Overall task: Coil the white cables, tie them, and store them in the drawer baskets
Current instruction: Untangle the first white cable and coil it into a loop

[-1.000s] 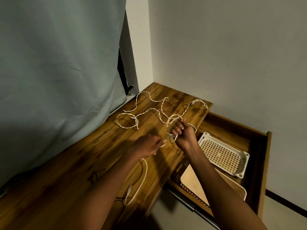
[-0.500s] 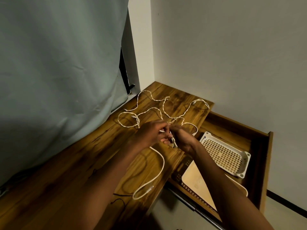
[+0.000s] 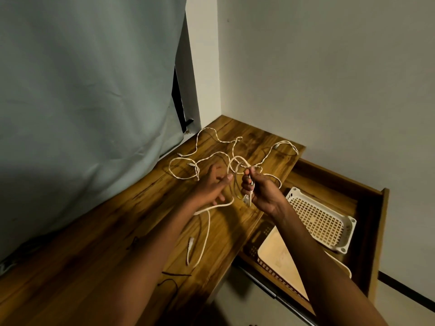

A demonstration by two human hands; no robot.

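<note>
Right hand (image 3: 263, 194) is fisted around a small coil of white cable (image 3: 207, 234), plug end hanging under the fingers, frame centre. Left hand (image 3: 213, 185) sits just beside it, fingers spread, palm open; the cable's loose run passes under it and trails down toward the desk (image 3: 94, 243) front edge. Contact between left fingers and strand: cannot tell. More white cables (image 3: 211, 158) lie tangled just above the hands. Right forearm hides part of the near basket (image 3: 275, 255); perforated basket (image 3: 322, 222) sits in the open drawer (image 3: 372, 220), right of frame.
</note>
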